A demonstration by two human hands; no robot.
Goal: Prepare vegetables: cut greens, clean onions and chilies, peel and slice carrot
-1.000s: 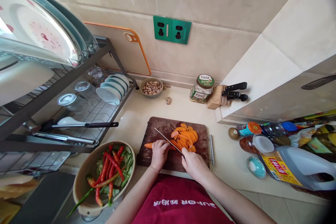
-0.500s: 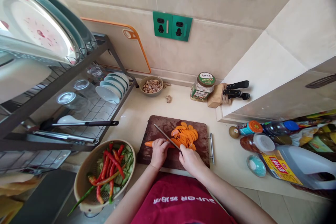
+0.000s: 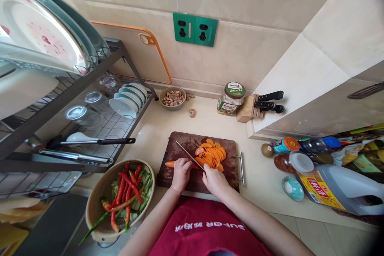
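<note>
On the dark brown cutting board (image 3: 177, 150), my left hand (image 3: 181, 174) is closed over a carrot (image 3: 169, 164), whose tapered end sticks out to the left. My right hand (image 3: 215, 180) grips a knife (image 3: 187, 153), its handle hidden in the fingers. The blade runs up and to the left, just right of my left fingers, across the carrot. A pile of carrot slices (image 3: 211, 155) lies to the right of the blade.
Left of the board stands a basket (image 3: 90, 214) of red peppers (image 3: 121, 192) and green slices, beside a dish rack (image 3: 120, 144). Behind are a bowl (image 3: 173, 106), a jar (image 3: 231, 98) and a knife block (image 3: 248, 109). Bottles and a large jug (image 3: 345, 188) line the right.
My right hand and the knife have shifted very slightly left. My left hand stays on the carrot, and the slices look the same.
</note>
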